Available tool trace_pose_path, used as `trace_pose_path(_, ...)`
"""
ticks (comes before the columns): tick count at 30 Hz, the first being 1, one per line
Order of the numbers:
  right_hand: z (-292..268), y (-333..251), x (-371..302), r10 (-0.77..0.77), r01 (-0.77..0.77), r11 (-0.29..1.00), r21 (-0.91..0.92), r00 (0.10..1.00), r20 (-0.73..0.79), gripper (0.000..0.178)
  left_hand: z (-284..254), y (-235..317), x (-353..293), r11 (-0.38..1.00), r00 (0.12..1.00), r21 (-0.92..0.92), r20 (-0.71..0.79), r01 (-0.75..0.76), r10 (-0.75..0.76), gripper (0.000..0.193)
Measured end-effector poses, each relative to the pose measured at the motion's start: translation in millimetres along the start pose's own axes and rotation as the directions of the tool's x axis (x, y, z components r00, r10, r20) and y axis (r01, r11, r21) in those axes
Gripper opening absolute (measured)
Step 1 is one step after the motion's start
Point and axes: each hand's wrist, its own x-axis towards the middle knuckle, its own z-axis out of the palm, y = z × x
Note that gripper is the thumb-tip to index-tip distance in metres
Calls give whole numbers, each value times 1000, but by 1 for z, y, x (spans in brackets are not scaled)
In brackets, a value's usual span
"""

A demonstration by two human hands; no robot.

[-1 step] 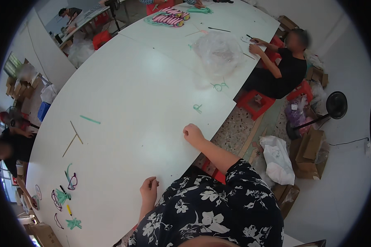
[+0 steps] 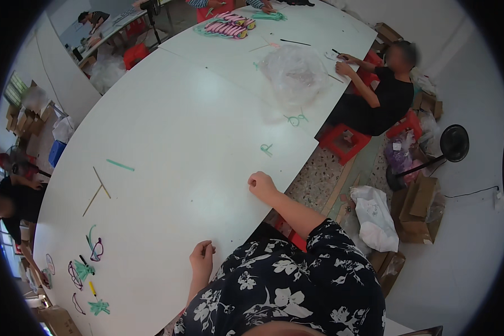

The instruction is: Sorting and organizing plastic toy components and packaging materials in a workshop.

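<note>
My right hand point(image 2: 262, 185) is closed in a loose fist at the white table's point(image 2: 168, 134) near right side. My left hand point(image 2: 202, 255) is held near the table edge close to my body, its fingers curled in. Neither hand shows anything in its grip. Just beyond the right hand lies a small looped green strip point(image 2: 266, 150), with another green looped piece point(image 2: 295, 120) farther off. Left of my hands are a straight green strip point(image 2: 120, 165) and two thin brown sticks point(image 2: 102, 185), meeting at an angle.
At the left lie purple eyeglass frames point(image 2: 97, 250), bunched green strips point(image 2: 84, 270) and a yellow-handled tool point(image 2: 92, 288). A clear plastic bag point(image 2: 294, 73) sits toward the far right, near a seated person point(image 2: 395, 84). Pink-striped items point(image 2: 229, 25) lie at the far end.
The whole view has shifted slightly, with the table and its things a little farther left. My hands keep the same closed pose.
</note>
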Motion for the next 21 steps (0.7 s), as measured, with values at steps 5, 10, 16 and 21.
trace_pose_path(5,-47,5,-3,378,-402,784,473,913,150,13,18,-7,18,999,998,3,52,31,-32,14)
trace_pose_path(10,-121,59,44,407,-210,767,607,889,-207,13,47,-6,26,993,992,1,52,117,-117,14)
trace_pose_path(16,-238,77,163,155,113,927,358,752,-641,13,110,21,62,986,973,-71,-161,154,-164,14)
trace_pose_path(21,-284,142,256,-183,232,972,18,809,-559,20,227,67,106,949,878,-231,-379,215,-292,17)
